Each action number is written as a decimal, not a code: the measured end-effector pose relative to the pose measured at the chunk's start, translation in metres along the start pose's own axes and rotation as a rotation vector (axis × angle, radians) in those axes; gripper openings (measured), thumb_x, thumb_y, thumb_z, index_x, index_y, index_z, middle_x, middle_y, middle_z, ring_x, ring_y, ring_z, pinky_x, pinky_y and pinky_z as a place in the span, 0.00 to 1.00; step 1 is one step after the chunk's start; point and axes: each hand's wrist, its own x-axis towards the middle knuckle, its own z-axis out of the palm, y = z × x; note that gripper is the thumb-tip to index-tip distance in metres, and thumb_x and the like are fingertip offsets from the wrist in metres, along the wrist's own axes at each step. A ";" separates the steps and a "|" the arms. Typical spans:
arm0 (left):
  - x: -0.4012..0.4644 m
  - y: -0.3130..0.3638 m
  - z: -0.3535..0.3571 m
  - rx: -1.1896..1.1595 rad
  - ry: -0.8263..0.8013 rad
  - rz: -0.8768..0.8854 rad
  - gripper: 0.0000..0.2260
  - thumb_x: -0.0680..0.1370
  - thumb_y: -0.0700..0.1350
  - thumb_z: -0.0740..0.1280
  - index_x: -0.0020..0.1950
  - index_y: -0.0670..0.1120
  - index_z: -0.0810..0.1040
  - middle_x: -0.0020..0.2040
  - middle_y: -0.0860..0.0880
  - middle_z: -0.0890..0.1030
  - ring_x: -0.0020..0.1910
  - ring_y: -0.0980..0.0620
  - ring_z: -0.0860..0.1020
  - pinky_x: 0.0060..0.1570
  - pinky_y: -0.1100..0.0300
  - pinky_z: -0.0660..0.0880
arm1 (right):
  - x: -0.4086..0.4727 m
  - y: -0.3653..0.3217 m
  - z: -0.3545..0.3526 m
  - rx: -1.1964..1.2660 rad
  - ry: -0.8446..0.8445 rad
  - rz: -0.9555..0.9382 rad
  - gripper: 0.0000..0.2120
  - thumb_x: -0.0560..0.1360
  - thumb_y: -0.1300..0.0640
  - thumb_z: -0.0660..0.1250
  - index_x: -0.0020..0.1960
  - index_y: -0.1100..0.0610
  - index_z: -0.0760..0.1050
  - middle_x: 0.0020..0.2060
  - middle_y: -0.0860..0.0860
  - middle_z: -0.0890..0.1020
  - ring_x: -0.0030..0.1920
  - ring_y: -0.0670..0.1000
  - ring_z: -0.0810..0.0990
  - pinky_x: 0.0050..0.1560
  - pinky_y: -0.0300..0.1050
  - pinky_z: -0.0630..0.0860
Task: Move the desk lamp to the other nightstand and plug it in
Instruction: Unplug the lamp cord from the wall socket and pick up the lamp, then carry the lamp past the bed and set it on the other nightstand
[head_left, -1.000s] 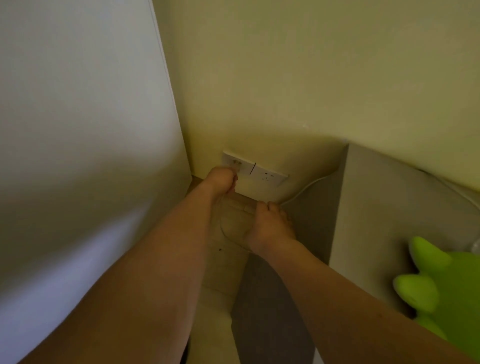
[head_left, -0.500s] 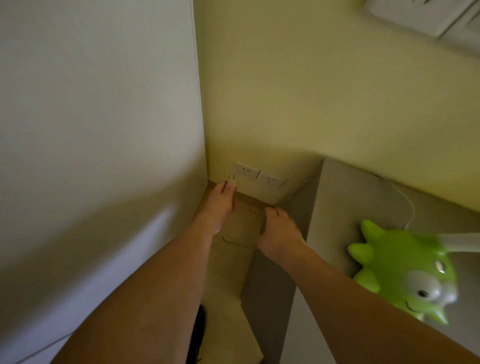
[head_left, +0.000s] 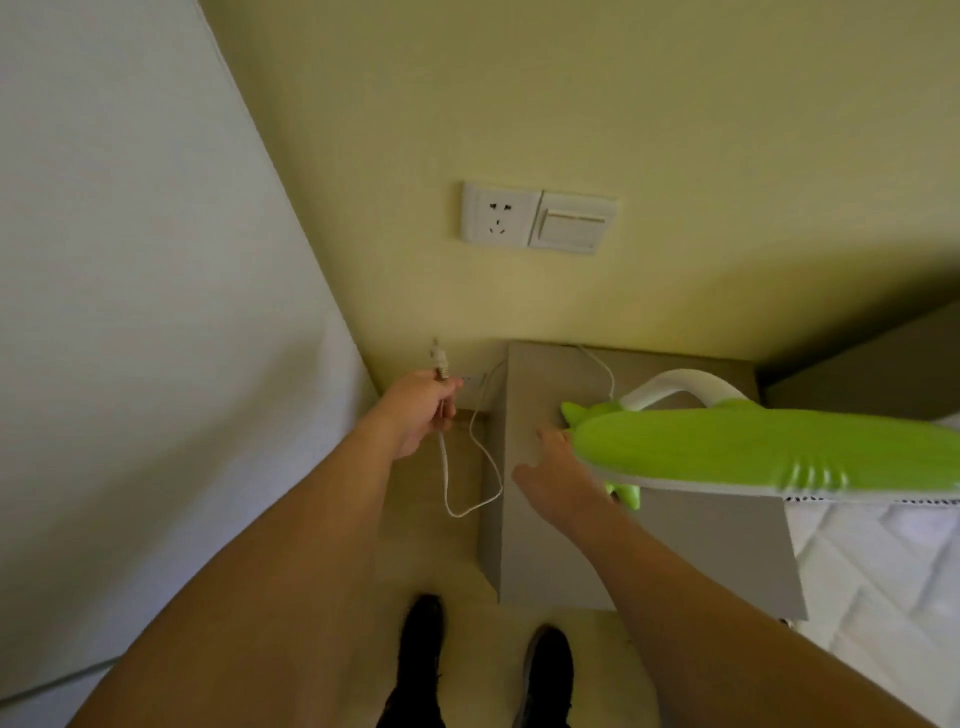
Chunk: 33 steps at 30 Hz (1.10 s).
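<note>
My left hand (head_left: 418, 415) is closed on the plug (head_left: 440, 359). My right hand (head_left: 558, 480), fingers spread, slips under the lamp (head_left: 753, 452) at three o'clock; fingertips hidden.

I see the green plastic shark-shaped desk lamp (head_left: 753, 449) on the grey square nightstand (head_left: 540, 545), white plastic wall socket (head_left: 497, 213) above, white cord (head_left: 470, 467) hanging left.

The desk lamp (head_left: 753, 449) is smooth, slightly glossy green plastic with a white neck, standing on a matt grey nightstand (head_left: 540, 545). Left of the nightstand hangs a thin smooth white cord (head_left: 445, 483); on the matt yellowish wall (head_left: 623, 104) above it sits a smooth white plastic socket plate (head_left: 498, 214).
</note>
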 end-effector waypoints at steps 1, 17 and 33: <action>-0.005 0.010 0.009 0.006 -0.050 0.002 0.10 0.81 0.43 0.59 0.59 0.44 0.75 0.37 0.47 0.73 0.33 0.52 0.72 0.31 0.60 0.73 | -0.007 0.005 -0.004 0.000 -0.043 0.026 0.24 0.79 0.54 0.55 0.73 0.60 0.60 0.66 0.61 0.74 0.65 0.63 0.74 0.65 0.55 0.70; -0.093 0.082 0.101 0.238 0.003 -0.006 0.06 0.77 0.38 0.59 0.40 0.43 0.71 0.30 0.47 0.66 0.24 0.53 0.60 0.16 0.70 0.57 | -0.107 0.019 -0.078 -0.224 -0.155 -0.045 0.28 0.74 0.44 0.64 0.67 0.60 0.71 0.69 0.58 0.73 0.68 0.60 0.72 0.68 0.54 0.70; -0.095 0.126 0.150 0.278 -0.004 0.090 0.06 0.80 0.38 0.59 0.49 0.41 0.75 0.32 0.44 0.71 0.27 0.49 0.69 0.27 0.58 0.71 | -0.095 0.024 -0.234 -0.147 0.089 -0.097 0.12 0.77 0.57 0.60 0.54 0.63 0.77 0.54 0.62 0.81 0.52 0.61 0.81 0.46 0.47 0.74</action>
